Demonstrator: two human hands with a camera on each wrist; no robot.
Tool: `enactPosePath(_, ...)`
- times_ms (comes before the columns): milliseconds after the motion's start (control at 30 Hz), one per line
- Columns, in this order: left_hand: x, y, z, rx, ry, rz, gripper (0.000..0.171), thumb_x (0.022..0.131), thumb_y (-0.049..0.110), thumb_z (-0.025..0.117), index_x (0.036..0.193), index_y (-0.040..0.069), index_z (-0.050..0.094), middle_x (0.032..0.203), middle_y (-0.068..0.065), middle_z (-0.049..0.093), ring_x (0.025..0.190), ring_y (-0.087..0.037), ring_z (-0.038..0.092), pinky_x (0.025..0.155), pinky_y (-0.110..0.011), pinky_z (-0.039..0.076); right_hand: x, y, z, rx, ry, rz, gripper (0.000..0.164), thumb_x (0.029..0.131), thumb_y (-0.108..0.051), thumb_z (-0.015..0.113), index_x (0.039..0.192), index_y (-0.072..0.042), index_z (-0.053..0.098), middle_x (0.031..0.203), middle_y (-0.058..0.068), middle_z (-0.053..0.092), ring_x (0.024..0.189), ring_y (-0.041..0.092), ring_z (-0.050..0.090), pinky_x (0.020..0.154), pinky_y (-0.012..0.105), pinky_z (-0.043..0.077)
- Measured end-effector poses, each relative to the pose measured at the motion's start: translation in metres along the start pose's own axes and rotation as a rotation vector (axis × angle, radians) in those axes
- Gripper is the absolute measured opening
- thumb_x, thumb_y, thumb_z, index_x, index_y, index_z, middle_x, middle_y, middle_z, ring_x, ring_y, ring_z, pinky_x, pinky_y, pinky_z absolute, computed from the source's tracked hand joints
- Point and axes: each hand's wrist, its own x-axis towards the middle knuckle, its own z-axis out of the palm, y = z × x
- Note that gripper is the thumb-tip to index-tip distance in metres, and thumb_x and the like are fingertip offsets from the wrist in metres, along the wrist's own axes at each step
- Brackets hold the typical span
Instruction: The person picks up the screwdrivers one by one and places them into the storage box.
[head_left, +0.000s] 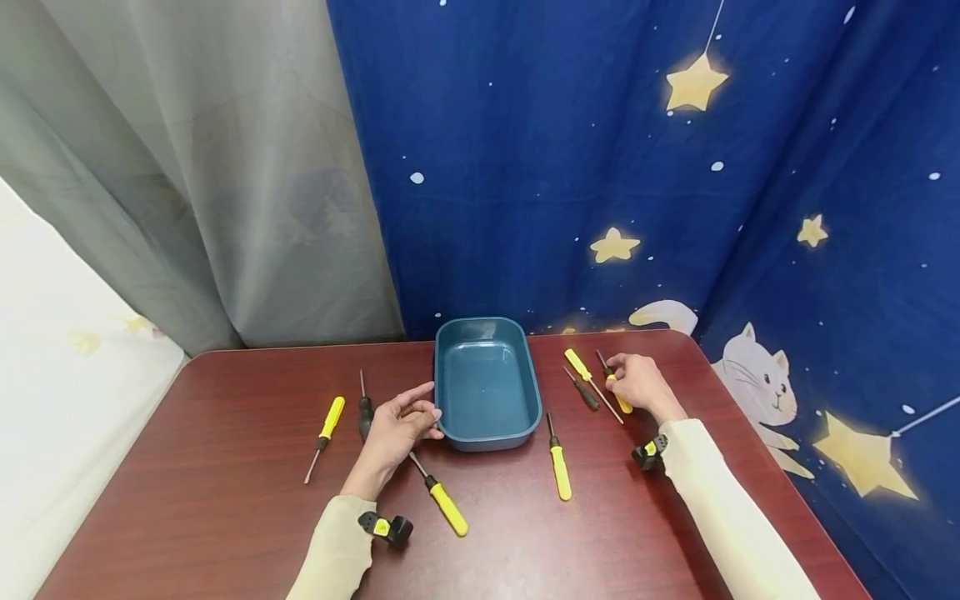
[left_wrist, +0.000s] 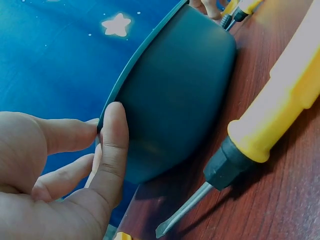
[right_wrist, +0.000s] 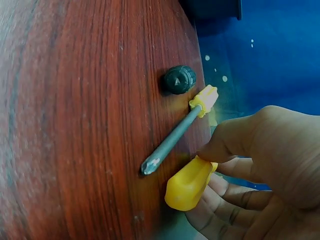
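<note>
Arms (head_left: 731,508) reach forward; right hand (head_left: 641,387) grips yellow screwdriver (right_wrist: 187,185) between fingers (right_wrist: 245,197), left hand (head_left: 397,429) pinches blue tray (head_left: 487,443) by rim.

my left fingers (head_left: 420,391) pinch a rounded-rectangular teal plastic tray (head_left: 487,392) by its rim | my right fingers (head_left: 622,382) grip a yellow-and-black screwdriver (head_left: 624,406) | tray on glossy reddish-brown tabletop (head_left: 247,433)
</note>
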Motion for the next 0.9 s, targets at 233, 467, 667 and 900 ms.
enactPosePath(233,0.0,-0.002,0.001,-0.003,0.008,-0.005,0.055,0.096,-0.002,0.066,0.148,0.004,0.051,0.095,-0.006,0.061,0.07,-0.014,0.07,0.074,-0.029,0.065,-0.002,-0.005,0.005,0.019,-0.006,0.003,0.042,0.088,-0.013,0.073,0.128,0.0,0.066,0.099,0.016,0.068,0.079,0.023,0.062,0.066,0.027,0.053)
enactPosePath(467,0.001,-0.002,0.002,-0.017,0.009,-0.002,0.055,0.096,-0.004,0.065,0.148,0.003,0.051,0.094,-0.006,0.061,0.069,-0.014,0.07,0.072,-0.028,0.065,-0.002,-0.008,0.004,0.03,0.012,-0.021,0.041,0.088,-0.013,0.074,0.127,-0.001,0.066,0.1,0.017,0.069,0.079,0.023,0.062,0.064,0.026,0.053)
enactPosePath(667,0.001,-0.002,0.004,-0.019,0.002,0.0,0.055,0.096,-0.004,0.065,0.148,0.003,0.05,0.094,-0.006,0.062,0.069,-0.014,0.069,0.073,-0.028,0.065,-0.004,-0.012,0.001,0.032,0.036,-0.036,0.04,0.088,-0.012,0.073,0.126,-0.002,0.067,0.098,0.016,0.069,0.078,0.022,0.062,0.063,0.025,0.051)
enactPosePath(900,0.001,-0.004,0.004,-0.03,0.017,-0.012,0.054,0.096,-0.004,0.065,0.148,0.005,0.051,0.095,-0.007,0.061,0.069,-0.016,0.069,0.072,-0.028,0.065,-0.007,-0.021,-0.001,0.053,0.036,-0.058,0.04,0.088,-0.013,0.074,0.127,-0.003,0.067,0.1,0.016,0.07,0.08,0.023,0.063,0.065,0.027,0.053)
